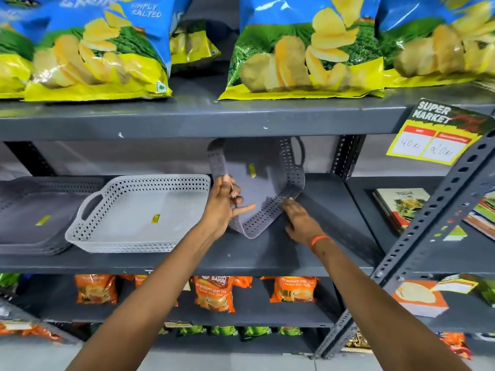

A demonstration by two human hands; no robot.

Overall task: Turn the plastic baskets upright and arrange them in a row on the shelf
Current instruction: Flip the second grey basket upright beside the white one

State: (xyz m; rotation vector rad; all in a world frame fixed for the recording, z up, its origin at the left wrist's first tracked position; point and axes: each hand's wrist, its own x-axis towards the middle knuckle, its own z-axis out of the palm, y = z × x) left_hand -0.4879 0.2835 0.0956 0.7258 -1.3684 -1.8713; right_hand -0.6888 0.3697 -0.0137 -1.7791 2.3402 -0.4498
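Both hands [263, 211] gripping tipped-up grey basket [263, 183], left hand [223, 204] on near rim, right hand [300, 223] under low edge, white basket [139, 210] just left.

The dark grey metal shelf [267, 253] carries the baskets. Just left of the left hand's fingers [235, 195], a light grey perforated basket [139, 212] sits upright on it, flat on its base, a yellow sticker inside. Farther left of those fingers lies a stack of darker grey baskets [34, 215], also upright, touching the light one's handle end. Between the two hands' fingers, a dark grey basket [257, 180] stands tilted on edge, its lower corner near the shelf surface.
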